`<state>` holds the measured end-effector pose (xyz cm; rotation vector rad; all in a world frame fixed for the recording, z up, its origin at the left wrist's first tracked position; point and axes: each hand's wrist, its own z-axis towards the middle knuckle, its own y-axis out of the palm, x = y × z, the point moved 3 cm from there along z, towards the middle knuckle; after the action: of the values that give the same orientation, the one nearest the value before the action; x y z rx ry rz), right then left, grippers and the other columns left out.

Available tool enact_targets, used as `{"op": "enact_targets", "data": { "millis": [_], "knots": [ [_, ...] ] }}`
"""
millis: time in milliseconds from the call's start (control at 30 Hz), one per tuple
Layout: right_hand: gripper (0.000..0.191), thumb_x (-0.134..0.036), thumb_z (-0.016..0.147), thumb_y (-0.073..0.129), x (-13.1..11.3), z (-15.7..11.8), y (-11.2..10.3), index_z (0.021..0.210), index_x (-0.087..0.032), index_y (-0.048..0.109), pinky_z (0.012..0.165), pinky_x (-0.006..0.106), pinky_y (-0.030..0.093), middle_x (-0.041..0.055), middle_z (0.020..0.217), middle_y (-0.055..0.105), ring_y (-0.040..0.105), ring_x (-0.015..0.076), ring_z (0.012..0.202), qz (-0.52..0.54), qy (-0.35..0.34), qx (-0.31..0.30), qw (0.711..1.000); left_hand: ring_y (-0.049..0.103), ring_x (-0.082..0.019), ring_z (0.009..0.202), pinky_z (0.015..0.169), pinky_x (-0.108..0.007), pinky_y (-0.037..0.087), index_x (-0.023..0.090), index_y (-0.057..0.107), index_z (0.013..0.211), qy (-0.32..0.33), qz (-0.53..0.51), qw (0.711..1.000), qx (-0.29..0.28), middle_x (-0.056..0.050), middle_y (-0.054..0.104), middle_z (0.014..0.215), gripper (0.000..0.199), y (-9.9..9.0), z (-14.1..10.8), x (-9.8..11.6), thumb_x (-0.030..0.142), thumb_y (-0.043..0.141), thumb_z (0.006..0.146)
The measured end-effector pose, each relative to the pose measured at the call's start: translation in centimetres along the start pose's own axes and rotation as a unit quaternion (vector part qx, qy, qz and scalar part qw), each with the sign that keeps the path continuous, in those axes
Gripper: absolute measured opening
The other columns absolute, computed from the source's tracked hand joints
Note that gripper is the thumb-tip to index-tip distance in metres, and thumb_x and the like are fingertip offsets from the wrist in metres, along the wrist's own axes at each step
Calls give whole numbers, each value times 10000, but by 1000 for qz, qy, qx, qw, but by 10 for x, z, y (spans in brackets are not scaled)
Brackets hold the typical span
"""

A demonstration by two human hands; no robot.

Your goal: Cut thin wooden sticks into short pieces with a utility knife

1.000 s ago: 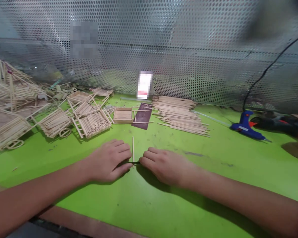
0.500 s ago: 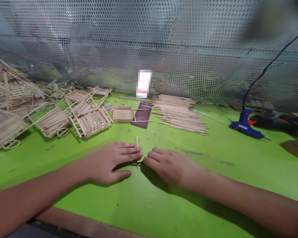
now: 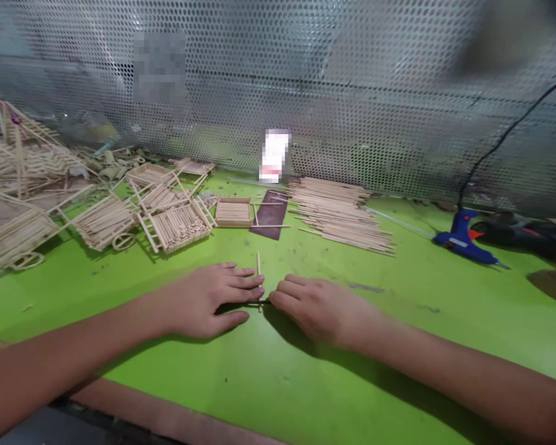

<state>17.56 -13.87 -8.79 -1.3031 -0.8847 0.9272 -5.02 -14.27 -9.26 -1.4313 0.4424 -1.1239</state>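
Green work table (image 3: 380, 352) beneath a left hand (image 3: 201, 301) and right hand (image 3: 317, 311), nearly touching, holding a thin black strip (image 3: 243, 304) across a slim wooden stick (image 3: 259, 272).

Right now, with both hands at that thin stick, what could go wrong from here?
The thin stick lies loose across the dark strip, between the left hand and right hand, so it might slip out of line on the green table. The glue gun lies on its side at the right; I can't tell whether it's hot, so a careless reach could risk a burn or snag its cord.
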Motion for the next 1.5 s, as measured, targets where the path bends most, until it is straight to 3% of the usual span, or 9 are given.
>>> {"op": "enact_targets", "data": {
  "millis": [100,200,300,400,600,767,1033,1233,1500],
  "knots": [
    [236,-40,909,624,0,0,-1,1108,-164,648,720,288,486,41,915,691,618,191,857,4,7,0,1000,633,-304,1326,1139,-517,465,206,620,1453,12,16,999,26,-121,656,1465,455,0,0,2,416,546,1056],
    [208,-38,920,613,0,-2,-2,1077,-169,645,699,285,478,33,895,677,605,185,831,5,14,-2,1000,692,-264,1025,930,-443,519,158,665,1288,-3,52,997,55,-127,753,1195,397,1,5,4,446,483,1084],
    [198,-28,912,610,0,-3,-3,1045,-170,644,682,286,466,23,863,660,587,180,799,11,14,0,1000,592,-205,772,752,-371,450,166,656,988,13,108,992,57,-63,696,889,312,3,12,9,377,454,1098],
    [196,-20,905,607,2,-4,-2,1027,-168,645,678,287,462,21,854,659,583,179,789,12,10,4,1000,522,-191,720,697,-354,379,179,608,898,44,148,987,51,-29,631,798,216,6,16,13,260,501,1068],
    [160,-41,923,592,3,-3,-1,1011,-162,649,675,296,472,31,869,674,594,184,789,-4,-1,3,1000,512,-187,728,662,-343,357,183,561,818,60,121,990,29,-16,607,765,167,6,19,14,106,585,964],
    [156,-55,946,581,-1,8,-1,1029,-156,665,683,294,487,41,882,683,613,188,813,-24,-5,-3,1000,506,-196,727,663,-361,345,185,548,805,80,110,990,21,-25,615,769,183,-1,13,13,84,568,956],
    [145,-96,984,571,-6,19,5,1086,-153,659,723,313,517,58,907,687,633,212,863,-47,-11,-31,998,506,-189,716,698,-359,361,176,580,849,18,119,993,21,-20,595,765,222,-2,-2,6,227,504,1051],
    [122,-154,1006,601,-9,16,3,1110,-131,659,776,333,529,81,955,700,633,227,896,-60,-8,-23,998,630,-259,932,841,-422,484,141,647,1153,-28,74,995,65,-98,707,1068,405,3,8,10,518,585,1019],
    [154,-127,1000,598,-11,16,5,1144,-114,651,775,341,523,86,925,695,635,236,903,-62,-6,3,998,693,-234,895,817,-389,564,164,707,950,-25,49,994,94,-92,752,999,214,11,16,8,349,626,1021]
  ]
}}
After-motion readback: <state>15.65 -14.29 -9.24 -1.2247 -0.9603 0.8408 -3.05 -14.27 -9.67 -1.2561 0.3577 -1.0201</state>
